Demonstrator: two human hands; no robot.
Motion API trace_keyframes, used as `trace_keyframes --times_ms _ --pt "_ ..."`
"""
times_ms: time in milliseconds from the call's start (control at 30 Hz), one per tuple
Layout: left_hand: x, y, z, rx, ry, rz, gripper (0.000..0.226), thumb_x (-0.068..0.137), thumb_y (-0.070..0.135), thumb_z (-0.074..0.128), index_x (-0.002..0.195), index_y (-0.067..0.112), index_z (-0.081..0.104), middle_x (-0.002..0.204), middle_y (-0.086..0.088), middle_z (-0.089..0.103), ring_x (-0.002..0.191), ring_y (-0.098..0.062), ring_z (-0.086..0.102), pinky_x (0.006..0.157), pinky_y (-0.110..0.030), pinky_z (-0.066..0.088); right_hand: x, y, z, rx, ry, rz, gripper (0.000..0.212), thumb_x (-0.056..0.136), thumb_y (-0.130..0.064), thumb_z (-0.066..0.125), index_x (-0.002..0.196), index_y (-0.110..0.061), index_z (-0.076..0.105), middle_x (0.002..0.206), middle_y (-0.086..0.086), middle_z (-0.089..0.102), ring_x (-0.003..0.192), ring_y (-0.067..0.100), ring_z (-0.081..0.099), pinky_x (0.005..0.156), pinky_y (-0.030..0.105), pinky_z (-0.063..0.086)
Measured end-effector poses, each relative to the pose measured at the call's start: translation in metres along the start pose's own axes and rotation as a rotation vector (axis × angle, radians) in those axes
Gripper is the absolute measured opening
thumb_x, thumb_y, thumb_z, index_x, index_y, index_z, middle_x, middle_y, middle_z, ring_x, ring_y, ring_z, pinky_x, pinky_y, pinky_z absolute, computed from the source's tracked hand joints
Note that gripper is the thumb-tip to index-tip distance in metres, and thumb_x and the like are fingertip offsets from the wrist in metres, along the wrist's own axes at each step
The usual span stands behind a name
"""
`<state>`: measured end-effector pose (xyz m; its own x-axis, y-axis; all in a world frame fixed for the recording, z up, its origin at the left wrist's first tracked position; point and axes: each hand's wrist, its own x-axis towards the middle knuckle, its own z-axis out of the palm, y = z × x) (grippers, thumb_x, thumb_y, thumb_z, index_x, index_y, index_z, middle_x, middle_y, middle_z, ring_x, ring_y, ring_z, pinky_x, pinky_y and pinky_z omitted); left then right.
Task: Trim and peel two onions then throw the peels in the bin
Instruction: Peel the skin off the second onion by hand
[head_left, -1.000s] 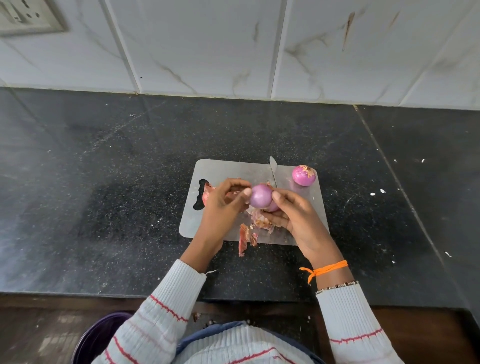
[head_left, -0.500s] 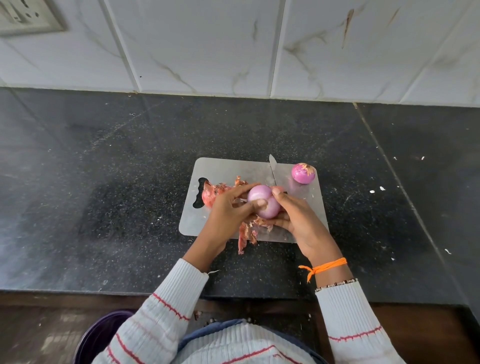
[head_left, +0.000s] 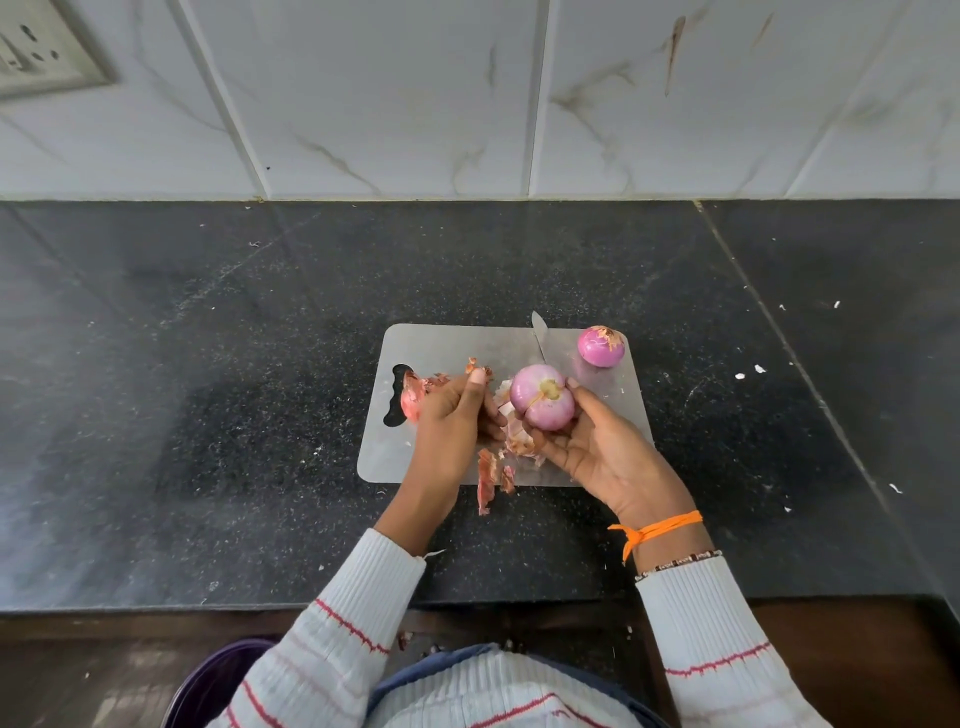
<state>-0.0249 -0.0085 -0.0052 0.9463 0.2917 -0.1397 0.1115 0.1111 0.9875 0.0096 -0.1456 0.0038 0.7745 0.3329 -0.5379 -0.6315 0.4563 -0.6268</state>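
My right hand (head_left: 597, 452) grips a peeled pink onion (head_left: 542, 397) above the grey cutting board (head_left: 441, 345), its trimmed end facing up. My left hand (head_left: 451, 421) is just left of it, fingers curled, pinching a scrap of dry peel (head_left: 475, 367) at the fingertips. A second onion (head_left: 600, 346) sits at the board's far right corner. Loose peels (head_left: 488, 475) lie at the board's near edge and more peels (head_left: 413, 397) by its handle hole. A knife blade (head_left: 539, 332) pokes out behind the held onion; its handle is hidden.
The board lies on a dark speckled countertop (head_left: 208, 389) backed by a white tiled wall (head_left: 467, 104). A purple bin (head_left: 208, 680) shows below the counter edge at the lower left. A wall socket (head_left: 36, 57) is at the top left.
My left hand has come off the onion and moved left with a bit of peel. My right hand has turned the onion so its trimmed end faces up.
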Motion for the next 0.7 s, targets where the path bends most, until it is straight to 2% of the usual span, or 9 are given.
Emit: trace_keyframes --times_ms 67,133,233,333,467,567,700 --pt "-0.001 -0.002 0.004 0.043 -0.023 0.036 0.032 0.096 0.020 0.047 0.066 0.010 0.052 0.059 0.002 0.058 0.055 -0.010 0.055 0.058 -0.026 0.050 -0.001 -0.002 -0.002 0.007 0.005 -0.021 0.024 0.096 -0.026 0.046 0.099 -0.006 0.059 0.090 0.017 0.066 0.064 0.018 0.068 0.053 0.025 0.057" --pt "-0.001 -0.004 0.008 0.109 -0.031 0.087 0.012 0.088 0.023 0.062 0.080 0.014 0.057 0.078 0.000 0.063 0.069 -0.013 0.059 0.069 -0.035 0.052 -0.002 -0.003 -0.004 -0.001 -0.015 -0.046 0.022 0.095 -0.025 0.048 0.097 -0.007 0.060 0.088 0.016 0.067 0.066 0.017 0.069 0.056 0.026 0.058" --pt "0.001 -0.004 0.015 0.184 -0.015 0.085 0.034 0.074 0.035 0.075 0.098 0.021 0.056 0.098 0.002 0.062 0.088 -0.017 0.061 0.079 -0.038 0.054 -0.003 -0.004 -0.007 -0.115 -0.051 -0.080 0.017 0.092 -0.022 0.052 0.100 -0.010 0.062 0.095 0.015 0.067 0.074 0.017 0.070 0.065 0.029 0.060" --pt "0.000 0.000 0.020 0.147 0.005 0.038 0.034 0.073 0.031 0.076 0.099 0.020 0.056 0.098 0.002 0.062 0.093 -0.020 0.063 0.083 -0.045 0.055 -0.003 -0.004 -0.008 -0.154 -0.055 -0.082 0.013 0.091 -0.020 0.055 0.100 -0.014 0.062 0.103 0.015 0.065 0.079 0.018 0.068 0.073 0.034 0.059" --pt "0.000 -0.001 0.023 0.103 0.038 0.036 0.022 0.077 0.024 0.074 0.092 0.017 0.060 0.091 0.001 0.066 0.087 -0.021 0.067 0.079 -0.049 0.055 -0.004 -0.006 -0.011 -0.194 -0.012 -0.104 0.007 0.090 -0.019 0.056 0.093 -0.016 0.062 0.100 0.013 0.064 0.076 0.018 0.068 0.067 0.034 0.060" --pt "0.000 -0.002 0.023 0.182 0.045 0.105 0.018 0.078 0.028 0.074 0.088 0.019 0.062 0.086 0.002 0.068 0.082 -0.019 0.067 0.076 -0.045 0.057 -0.003 -0.008 -0.010 -0.190 0.005 -0.111 0.007 0.090 -0.019 0.057 0.095 -0.014 0.060 0.102 0.015 0.064 0.079 0.021 0.067 0.068 0.035 0.060" --pt "0.002 0.001 0.023 0.380 0.107 0.265 0.009 0.079 0.021 0.073 0.076 0.015 0.066 0.075 0.011 0.062 0.074 -0.007 0.061 0.070 -0.019 0.050 -0.001 -0.007 -0.010 -0.212 0.028 -0.137 0.016 0.089 -0.020 0.059 0.101 -0.010 0.057 0.100 0.016 0.064 0.078 0.021 0.068 0.067 0.033 0.060"
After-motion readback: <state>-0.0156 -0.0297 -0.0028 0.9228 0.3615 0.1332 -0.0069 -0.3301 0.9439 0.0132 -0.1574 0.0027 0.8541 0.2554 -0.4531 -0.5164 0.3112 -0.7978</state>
